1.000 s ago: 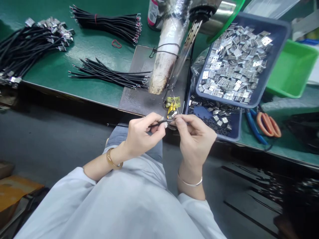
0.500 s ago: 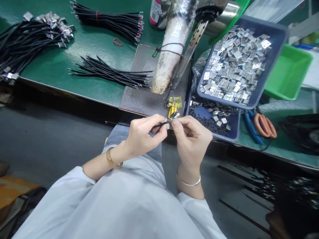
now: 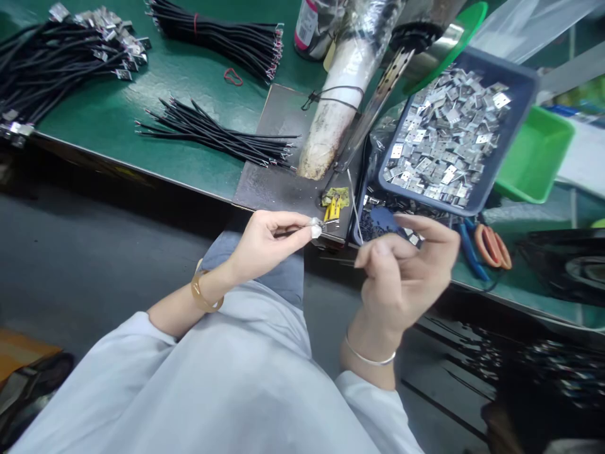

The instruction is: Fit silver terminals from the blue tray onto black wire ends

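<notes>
All around, glossy green tabletop (image 3: pixel 118 120), matte dark board (image 3: pixel 265 186), stained, tapered white tube (image 3: pixel 326 120) and blue plastic tray (image 3: pixel 509 132) of flat, shiny metal pieces (image 3: pixel 444 139). Holding in the left hand (image 3: pixel 259 243), at pinched, white-covered fingertips (image 3: pixel 316 231) just beside a yellow clip (image 3: pixel 333 205), 1 slim, dark cable (image 3: pixel 286 232), mostly hidden. At the blurred right hand (image 3: pixel 406 271), thumb and forefinger bent narrowly together near a thin pale wire (image 3: pixel 354 208); cannot tell whether gripping it.

Nothing can be read: the label (image 3: pixel 306 26) on the bottle (image 3: pixel 327 30) at twelve o'clock (white, pink-edged) is too small.
</notes>
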Demonstrator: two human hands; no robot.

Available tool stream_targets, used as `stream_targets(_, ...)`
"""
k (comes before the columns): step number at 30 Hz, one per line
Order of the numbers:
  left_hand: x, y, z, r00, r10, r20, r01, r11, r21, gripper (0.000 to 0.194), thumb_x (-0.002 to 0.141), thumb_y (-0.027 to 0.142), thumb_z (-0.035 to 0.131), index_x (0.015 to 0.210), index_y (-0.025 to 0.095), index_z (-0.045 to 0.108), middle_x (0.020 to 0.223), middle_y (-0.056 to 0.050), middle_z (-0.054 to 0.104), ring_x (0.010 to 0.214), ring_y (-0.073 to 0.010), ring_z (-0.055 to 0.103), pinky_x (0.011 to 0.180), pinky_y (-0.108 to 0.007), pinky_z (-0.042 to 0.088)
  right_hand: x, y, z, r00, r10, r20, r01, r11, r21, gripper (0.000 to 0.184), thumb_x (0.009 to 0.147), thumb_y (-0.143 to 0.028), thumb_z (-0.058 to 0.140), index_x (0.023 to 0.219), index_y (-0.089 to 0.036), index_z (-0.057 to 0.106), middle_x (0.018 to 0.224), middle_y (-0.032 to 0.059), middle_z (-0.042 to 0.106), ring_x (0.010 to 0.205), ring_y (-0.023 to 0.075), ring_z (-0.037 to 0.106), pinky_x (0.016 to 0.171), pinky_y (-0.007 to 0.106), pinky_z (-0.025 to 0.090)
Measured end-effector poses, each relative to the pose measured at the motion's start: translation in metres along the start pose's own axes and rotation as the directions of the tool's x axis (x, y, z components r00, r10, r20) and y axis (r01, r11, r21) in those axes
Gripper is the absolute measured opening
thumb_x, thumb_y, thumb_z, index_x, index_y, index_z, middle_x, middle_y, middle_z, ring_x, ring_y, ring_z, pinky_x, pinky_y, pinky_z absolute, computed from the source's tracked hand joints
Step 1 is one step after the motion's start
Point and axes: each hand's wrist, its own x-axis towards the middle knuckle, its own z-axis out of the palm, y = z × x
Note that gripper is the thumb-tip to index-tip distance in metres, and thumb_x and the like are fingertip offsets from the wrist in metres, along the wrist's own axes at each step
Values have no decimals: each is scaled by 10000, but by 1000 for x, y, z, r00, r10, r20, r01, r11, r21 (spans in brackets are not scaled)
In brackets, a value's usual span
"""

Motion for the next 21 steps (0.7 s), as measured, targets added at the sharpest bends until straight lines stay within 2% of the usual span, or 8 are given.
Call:
stream_targets(2, 3, -1, 0, 1000, -2, -23, 2, 1000, 16, 161, 774, 279, 751, 739, 123, 765, 677, -28, 699, 569, -90, 564, 539, -191, 463, 0, -2, 0, 1000, 15, -20, -16, 999, -49, 158, 952, -290, 638, 1100, -236, 630, 735, -38, 686, 423, 77, 550, 370, 197, 366)
stream_targets(4, 5, 0, 1, 999, 3, -34, -1, 999, 53, 112, 767, 211, 718, 716, 122, 763, 603, 5, 645, 499, -56, 476, 475, -173, 373, 1, -4, 1, 1000, -27, -8, 25, 981, -191, 73, 952, -253, 647, 1018, -223, 654, 786, -22, 735, 496, 100, 651, 424, 204, 473)
stream_targets(6, 7, 1, 1, 999, 13, -40, -10, 996, 84, 108, 761, 181, 687, 702, 126, 759, 593, 18, 630, 491, -46, 452, 463, -168, 341, 2, -3, 5, 988, -152, 39, 156, 938, -310, 22, 923, -204, 682, 932, -223, 675, 862, -6, 768, 674, 142, 748, 571, 234, 588)
stream_targets(9, 11, 3, 3, 997, 48, -53, -43, 994, 103, 127, 760, 181, 656, 699, 130, 754, 642, 6, 668, 537, -57, 502, 489, -156, 374, 5, 3, 15, 946, -286, 151, 321, 889, -327, 91, 890, -141, 701, 887, -226, 669, 965, 17, 790, 881, 170, 776, 698, 249, 634)
stream_targets(11, 15, 4, 4, 995, 68, -68, -59, 990, 125, 135, 763, 187, 645, 707, 130, 753, 641, 5, 667, 539, -58, 495, 484, -152, 368, 8, 8, 20, 949, -268, 167, 307, 906, -291, 90, 900, -143, 685, 875, -222, 648, 995, 30, 793, 880, 164, 776, 703, 250, 642)
stream_targets(16, 25, 6, 3, 992, 76, -106, -52, 977, 207, 146, 758, 188, 626, 665, 121, 716, 597, 13, 597, 525, -53, 417, 461, -153, 331, 12, 14, 28, 980, -145, 136, 172, 961, -216, 77, 927, -198, 654, 860, -220, 622, 1018, 44, 794, 828, 168, 780, 675, 265, 653)
stream_targets(21, 29, 10, 3, 991, 79, -104, -51, 967, 251, 166, 766, 191, 609, 640, 122, 694, 590, 20, 562, 527, -53, 405, 470, -155, 331, 15, 16, 29, 982, -142, 120, 165, 964, -210, 84, 915, -192, 667, 847, -221, 626, 1014, 24, 794, 803, 164, 780, 654, 250, 646)
